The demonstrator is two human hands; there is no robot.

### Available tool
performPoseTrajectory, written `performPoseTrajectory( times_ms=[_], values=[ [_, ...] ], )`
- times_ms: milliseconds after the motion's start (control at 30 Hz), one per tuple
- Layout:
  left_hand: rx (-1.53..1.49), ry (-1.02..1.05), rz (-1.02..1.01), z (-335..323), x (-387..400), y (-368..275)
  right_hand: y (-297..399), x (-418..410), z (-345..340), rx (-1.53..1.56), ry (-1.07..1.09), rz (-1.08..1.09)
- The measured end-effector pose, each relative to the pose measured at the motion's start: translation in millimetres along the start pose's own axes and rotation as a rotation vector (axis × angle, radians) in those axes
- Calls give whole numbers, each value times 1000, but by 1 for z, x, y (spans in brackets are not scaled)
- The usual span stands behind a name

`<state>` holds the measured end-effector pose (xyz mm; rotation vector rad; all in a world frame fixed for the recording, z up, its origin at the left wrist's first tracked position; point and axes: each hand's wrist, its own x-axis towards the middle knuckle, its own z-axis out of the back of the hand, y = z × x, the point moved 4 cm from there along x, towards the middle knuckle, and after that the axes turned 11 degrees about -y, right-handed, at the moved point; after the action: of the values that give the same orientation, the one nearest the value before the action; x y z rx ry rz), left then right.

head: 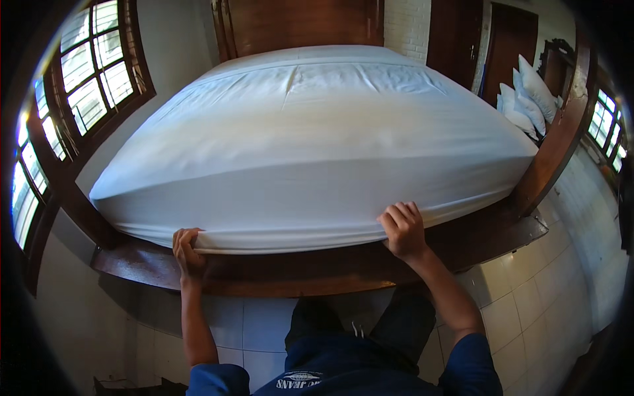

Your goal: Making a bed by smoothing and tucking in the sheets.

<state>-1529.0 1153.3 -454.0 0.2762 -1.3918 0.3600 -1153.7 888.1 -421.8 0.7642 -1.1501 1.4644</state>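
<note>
A white fitted sheet (297, 128) covers the mattress in front of me, with creases toward its far end. Along the near side, its lower edge is bunched into folds just above the wooden bed frame (297, 270). My left hand (189, 252) grips this edge left of the middle, fingers curled over the fabric. Farther right, my right hand (403, 230) is closed on the same edge, knuckles up. Between the two hands the hem runs in a taut, slightly sagging line. The mattress itself is hidden under the cloth.
Wooden bedposts rise at the left (74, 198) and right (554, 148) corners. Several white pillows (527, 99) are piled beyond the right side. A barred window (96, 64) is on the left wall. Pale floor tiles (520, 297) lie around the bed, and a wooden headboard (302, 24) stands behind it.
</note>
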Motion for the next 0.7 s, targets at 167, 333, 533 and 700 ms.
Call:
performPoseTrajectory(
  times_ms=[167,333,533,700],
  values=[
    [5,31,-39,12,7,-19,4,-10,9,0,7,20],
    [112,160,-154,13,10,-32,9,-21,9,-8,65,76],
    [76,555,-1,1,-5,-21,1,-38,-13,167,330,47],
    [62,743,65,-19,-11,-4,-17,-56,-34,246,523,-69]
  ],
)
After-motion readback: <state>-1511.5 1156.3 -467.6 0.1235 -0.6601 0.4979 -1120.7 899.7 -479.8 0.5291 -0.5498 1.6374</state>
